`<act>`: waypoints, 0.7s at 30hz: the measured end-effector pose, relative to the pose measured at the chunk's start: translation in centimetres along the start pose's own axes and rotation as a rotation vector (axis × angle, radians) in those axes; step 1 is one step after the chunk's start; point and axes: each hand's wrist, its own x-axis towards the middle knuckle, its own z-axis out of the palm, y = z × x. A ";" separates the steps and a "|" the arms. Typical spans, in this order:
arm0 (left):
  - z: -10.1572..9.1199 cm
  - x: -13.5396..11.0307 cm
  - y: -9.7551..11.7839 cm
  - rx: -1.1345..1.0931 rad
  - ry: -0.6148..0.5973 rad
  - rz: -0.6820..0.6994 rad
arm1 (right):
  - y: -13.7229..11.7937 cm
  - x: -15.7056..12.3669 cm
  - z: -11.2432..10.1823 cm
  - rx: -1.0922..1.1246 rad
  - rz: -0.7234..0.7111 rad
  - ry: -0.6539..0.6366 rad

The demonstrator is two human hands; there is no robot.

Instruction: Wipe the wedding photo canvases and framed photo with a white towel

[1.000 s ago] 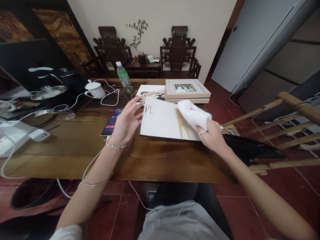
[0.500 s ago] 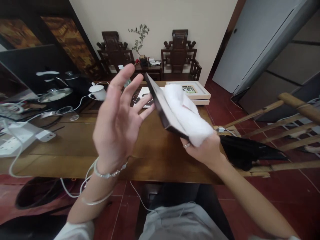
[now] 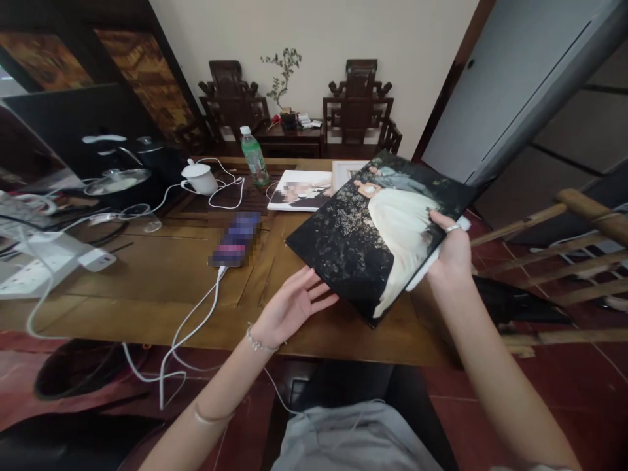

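Observation:
A dark photo panel (image 3: 338,229), printed with two people and a long white gown, is tilted above the table with its picture side facing me. My right hand (image 3: 450,252) grips its right edge, the ringed thumb lying over the front. Strips of a white cloth (image 3: 422,273) peek out behind that edge, in the same hand; most of the cloth is hidden by the panel. At the lower left edge is my left hand (image 3: 292,304), palm up, its fingers stretched out and the tips at or just beneath the panel.
A phone (image 3: 236,241) on a white cable lies on the wooden table (image 3: 167,281). Behind it stand a green-labelled bottle (image 3: 254,157) and a white lidded cup (image 3: 199,178). A white-edged picture (image 3: 299,190) lies farther back. Left are a power strip (image 3: 39,265) and a pot (image 3: 118,186).
The panel has turned from nearly edge-on to show its picture, covering most of the white cloth. My left hand has come down from a raised position to the panel's lower left edge.

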 end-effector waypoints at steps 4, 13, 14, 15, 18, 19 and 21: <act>0.3 -1.4 -0.3 0.008 -0.170 -0.097 | 0.8 -1.2 -1.3 0.037 0.456 -0.018; 0.7 -4.9 -2.0 0.003 0.016 -0.003 | 0.0 -0.1 -3.0 -0.113 0.476 -0.105; 0.6 -5.3 -1.8 0.001 0.034 0.014 | -0.4 0.7 -3.3 -0.147 0.365 -0.069; 0.5 -5.7 -1.6 -0.001 0.062 0.031 | -0.8 1.5 -3.7 -0.192 0.223 -0.021; 0.0 -6.5 -1.0 0.008 0.152 0.053 | -2.1 3.4 -5.1 -0.444 -0.295 0.098; -0.2 -6.6 -0.8 0.008 0.177 0.052 | -2.5 3.7 -5.6 -0.594 -0.461 0.096; -0.7 -6.7 -0.7 -0.006 0.224 0.052 | -3.2 3.9 -6.5 -0.974 -0.698 -0.037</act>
